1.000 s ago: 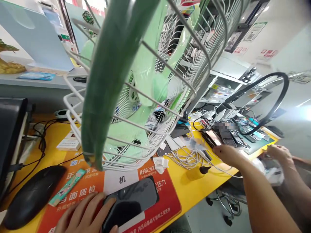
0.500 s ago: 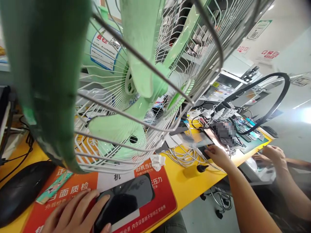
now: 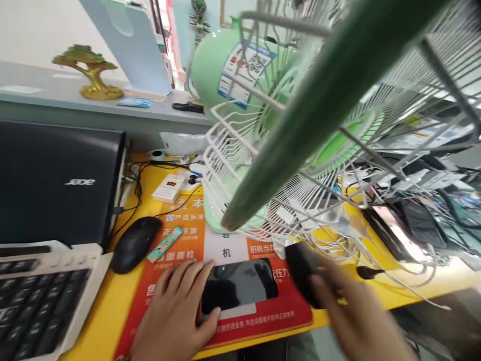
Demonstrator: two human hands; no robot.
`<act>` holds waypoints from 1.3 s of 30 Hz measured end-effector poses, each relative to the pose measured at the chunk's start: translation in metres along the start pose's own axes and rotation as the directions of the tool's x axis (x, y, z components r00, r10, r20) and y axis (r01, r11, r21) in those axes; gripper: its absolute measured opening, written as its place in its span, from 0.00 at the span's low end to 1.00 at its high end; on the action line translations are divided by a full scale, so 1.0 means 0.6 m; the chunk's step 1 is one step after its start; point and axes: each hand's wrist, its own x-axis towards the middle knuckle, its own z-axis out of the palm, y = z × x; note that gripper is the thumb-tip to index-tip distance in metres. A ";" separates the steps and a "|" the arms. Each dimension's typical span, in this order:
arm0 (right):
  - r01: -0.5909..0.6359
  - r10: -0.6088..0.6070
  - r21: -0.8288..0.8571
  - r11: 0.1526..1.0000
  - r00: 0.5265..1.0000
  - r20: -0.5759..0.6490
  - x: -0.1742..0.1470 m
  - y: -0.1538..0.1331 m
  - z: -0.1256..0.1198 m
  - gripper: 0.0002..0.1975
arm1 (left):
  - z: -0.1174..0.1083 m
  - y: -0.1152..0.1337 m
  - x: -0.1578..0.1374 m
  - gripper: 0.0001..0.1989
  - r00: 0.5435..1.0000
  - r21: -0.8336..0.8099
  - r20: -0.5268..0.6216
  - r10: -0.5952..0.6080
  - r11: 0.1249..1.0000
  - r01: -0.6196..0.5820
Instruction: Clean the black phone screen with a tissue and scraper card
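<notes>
My left hand lies over the left end of a black smartphone, its thumb at the near edge and index finger at the far edge. The phone is face up on a red and orange printed mat, its dark screen glossy. To the right, blurred by motion, my right hand is closed on a flat black phone-shaped object, just above the mat's right side. Its exact kind is too smeared to tell. A slim green packet rests left of the phone.
A green caged fan looms close overhead. Leftward are a black mouse, a keyboard and an Acer laptop. White cables, a black plug and several phones lie right; a cigarette box sits behind.
The view has swung left, revealing the laptop and keyboard. My right hand has come back from the cables toward the mat with the flat black object. My left hand stays at the smartphone.
</notes>
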 end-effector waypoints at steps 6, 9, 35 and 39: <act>0.110 -0.120 0.085 0.990 0.985 0.126 -0.011 -0.160 0.152 0.25 | -0.008 0.006 0.000 0.30 0.991 -0.105 0.113 -0.073 0.991 0.085; 0.164 -0.167 0.032 0.986 0.978 0.126 -0.023 -0.198 0.167 0.25 | -0.010 0.004 0.001 0.29 0.986 -0.147 0.141 -0.089 0.983 0.109; 0.024 0.023 -0.274 0.962 0.986 0.167 0.013 -0.205 0.159 0.25 | -0.010 0.004 -0.001 0.32 0.986 -0.192 0.124 -0.110 0.972 0.132; 0.159 -0.110 -0.165 0.973 0.956 0.274 0.008 -0.265 0.171 0.27 | -0.011 0.007 -0.001 0.31 0.989 -0.197 0.111 -0.099 0.973 0.120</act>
